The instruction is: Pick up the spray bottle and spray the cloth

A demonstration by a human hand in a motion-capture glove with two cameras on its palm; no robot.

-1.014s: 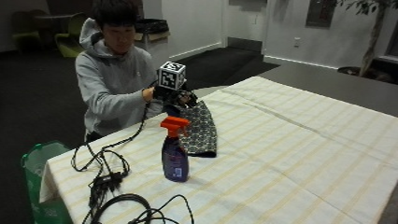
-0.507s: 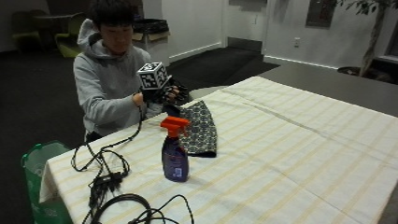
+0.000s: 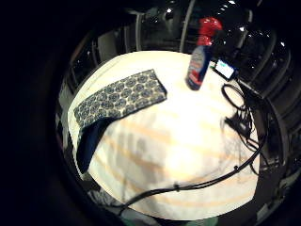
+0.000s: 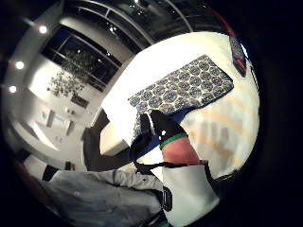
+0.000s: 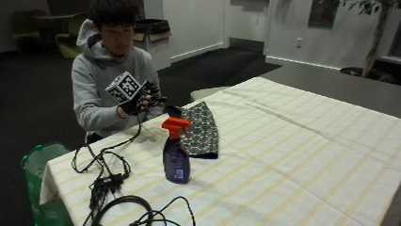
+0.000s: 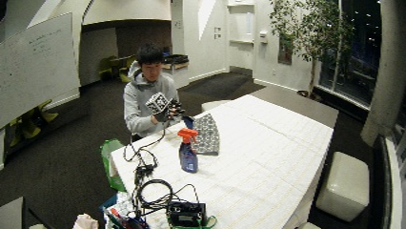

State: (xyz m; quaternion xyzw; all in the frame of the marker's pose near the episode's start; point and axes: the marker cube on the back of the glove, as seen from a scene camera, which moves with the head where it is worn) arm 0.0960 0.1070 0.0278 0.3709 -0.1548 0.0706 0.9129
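A purple spray bottle (image 5: pixel 176 153) with an orange trigger head stands upright on the striped tablecloth, untouched. Just behind it lies a dark patterned cloth (image 5: pixel 200 127), flat, with a blue underside folded out at its near end. My gloved right hand (image 5: pixel 143 98) hangs in the air in front of the person's chest, left of the cloth and well above the table edge, holding nothing, fingers relaxed. The little finger side palm view looks down on the cloth (image 3: pixel 120 96) and the bottle (image 3: pixel 200 54). A gloved finger (image 4: pixel 166 131) shows over the cloth (image 4: pixel 184 87) in the thumb side view.
Black cables (image 5: pixel 106 179) trail from the hand across the table's near left corner. A green bag (image 5: pixel 37 160) sits on the floor beside that corner. A black device (image 6: pixel 186 213) lies at the table's front end. The tablecloth (image 5: pixel 300 155) stretches bare to the right.
The gloved hand has drawn back from over the cloth's near end toward the person's chest. The bottle and the cloth lie as before.
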